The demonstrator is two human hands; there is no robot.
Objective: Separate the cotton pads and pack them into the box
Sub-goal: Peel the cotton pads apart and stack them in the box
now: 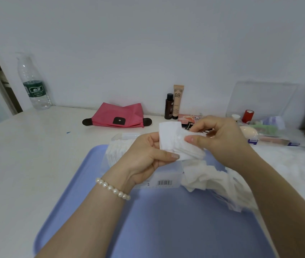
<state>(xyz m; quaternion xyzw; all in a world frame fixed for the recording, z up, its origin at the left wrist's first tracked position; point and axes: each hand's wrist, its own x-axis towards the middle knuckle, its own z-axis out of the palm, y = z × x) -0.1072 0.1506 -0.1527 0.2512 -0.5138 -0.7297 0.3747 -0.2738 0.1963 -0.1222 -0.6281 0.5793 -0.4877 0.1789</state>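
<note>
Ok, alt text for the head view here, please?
Both hands, left hand and right hand, pinch a small stack of cotton pads above a clear box on a blue tray; loose pads lie at right.

The box point(159, 175) sits on the tray point(166, 220), loose pads point(209, 179) right of it, pouch point(118, 116) behind.

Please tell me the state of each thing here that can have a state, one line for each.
left hand: grips cotton pads
right hand: pinches cotton pads
cotton pads: held, being separated
clear box: open, partly filled
pink pouch: zipper partly open
water bottle: upright, almost empty
</note>
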